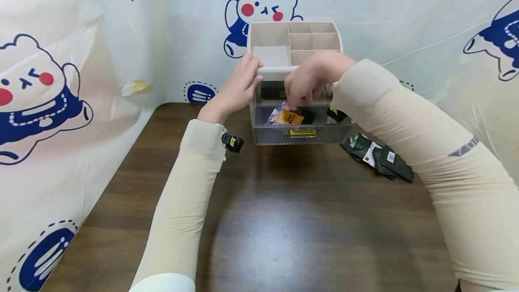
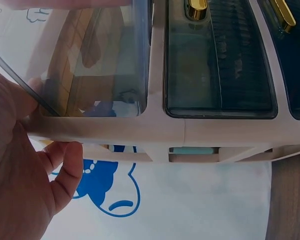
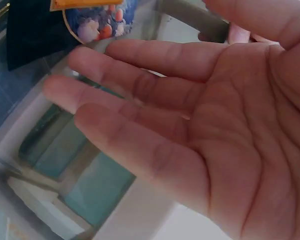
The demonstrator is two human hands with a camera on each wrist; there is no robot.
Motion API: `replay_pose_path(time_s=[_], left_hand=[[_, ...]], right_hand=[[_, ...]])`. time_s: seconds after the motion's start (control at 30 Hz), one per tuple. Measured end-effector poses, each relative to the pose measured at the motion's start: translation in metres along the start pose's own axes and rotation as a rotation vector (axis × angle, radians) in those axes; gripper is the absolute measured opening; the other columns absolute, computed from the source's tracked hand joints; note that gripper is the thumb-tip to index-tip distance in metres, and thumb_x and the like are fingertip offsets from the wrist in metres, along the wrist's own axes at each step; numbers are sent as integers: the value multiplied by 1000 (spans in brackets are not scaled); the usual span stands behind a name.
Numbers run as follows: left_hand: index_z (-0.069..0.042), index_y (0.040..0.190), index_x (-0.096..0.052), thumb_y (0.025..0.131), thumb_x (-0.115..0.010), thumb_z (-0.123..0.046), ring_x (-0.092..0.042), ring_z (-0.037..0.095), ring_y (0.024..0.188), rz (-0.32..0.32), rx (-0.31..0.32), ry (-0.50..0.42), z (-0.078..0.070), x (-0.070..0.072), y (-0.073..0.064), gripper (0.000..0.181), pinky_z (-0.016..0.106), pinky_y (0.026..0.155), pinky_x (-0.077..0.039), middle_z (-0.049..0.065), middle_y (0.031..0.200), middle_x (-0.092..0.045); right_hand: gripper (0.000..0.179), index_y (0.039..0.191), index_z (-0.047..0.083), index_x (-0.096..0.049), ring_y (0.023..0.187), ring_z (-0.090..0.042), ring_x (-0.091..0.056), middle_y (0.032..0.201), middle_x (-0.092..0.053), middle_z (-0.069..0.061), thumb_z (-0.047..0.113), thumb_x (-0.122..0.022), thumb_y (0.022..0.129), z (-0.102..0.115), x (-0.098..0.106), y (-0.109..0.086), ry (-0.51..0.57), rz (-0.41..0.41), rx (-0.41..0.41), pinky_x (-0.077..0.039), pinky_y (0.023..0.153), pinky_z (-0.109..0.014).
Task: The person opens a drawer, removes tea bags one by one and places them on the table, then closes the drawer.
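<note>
A cream desktop organizer (image 1: 269, 70) stands at the back of the table, its clear top drawer (image 1: 267, 135) pulled out. My left hand (image 1: 239, 85) grips the organizer's upper left edge; in the left wrist view its fingers (image 2: 70, 167) bend around the side frame. Inside the drawer lies a colourful card-like packet (image 1: 275, 116) with an orange label, beside something dark. My right hand (image 1: 310, 75) reaches down into the drawer, fingertips right at the packet. The right wrist view shows that hand's fingers (image 3: 135, 135) mostly straight, with the packet (image 3: 97, 25) just beyond them.
Several black packets (image 1: 379, 157) lie overlapping on the brown wooden table (image 1: 284, 220), right of the organizer. Open compartments (image 1: 314, 39) divide the organizer's top. Lower drawers (image 2: 217, 65) with gold handles are closed. A white printed cloth (image 1: 182, 21) hangs behind.
</note>
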State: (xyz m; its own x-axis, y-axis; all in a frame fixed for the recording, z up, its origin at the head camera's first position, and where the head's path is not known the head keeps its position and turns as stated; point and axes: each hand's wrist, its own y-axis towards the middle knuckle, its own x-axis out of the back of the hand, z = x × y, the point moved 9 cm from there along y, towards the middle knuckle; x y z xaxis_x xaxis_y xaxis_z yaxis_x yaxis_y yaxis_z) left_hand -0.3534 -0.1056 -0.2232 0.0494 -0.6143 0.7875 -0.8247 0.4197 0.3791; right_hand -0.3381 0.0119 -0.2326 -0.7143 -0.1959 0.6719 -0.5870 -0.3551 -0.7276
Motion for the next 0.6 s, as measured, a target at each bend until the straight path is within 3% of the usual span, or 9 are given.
replay_pose_path(time_s=[0.2, 0.6], left_hand=[[-2, 121, -45, 105, -41, -15, -36, 28, 119, -4, -8, 2, 1, 0, 0, 21, 43, 107, -33, 14, 125, -39], [-3, 121, -45, 106, -40, -16, -35, 28, 119, -4, -2, -2, 1, 2, -1, 20, 43, 106, -33, 13, 124, -37]], right_hand=[[48, 141, 9, -44, 131, -29, -48, 143, -48, -11, 36, -51, 102, 6, -2, 4, -9, 12, 42, -36, 115, -45], [35, 133, 9, -53, 115, -27, -47, 128, -49, -11, 29, -48, 105, 18, 3, 2, -27, -19, 146, -42, 107, -42]])
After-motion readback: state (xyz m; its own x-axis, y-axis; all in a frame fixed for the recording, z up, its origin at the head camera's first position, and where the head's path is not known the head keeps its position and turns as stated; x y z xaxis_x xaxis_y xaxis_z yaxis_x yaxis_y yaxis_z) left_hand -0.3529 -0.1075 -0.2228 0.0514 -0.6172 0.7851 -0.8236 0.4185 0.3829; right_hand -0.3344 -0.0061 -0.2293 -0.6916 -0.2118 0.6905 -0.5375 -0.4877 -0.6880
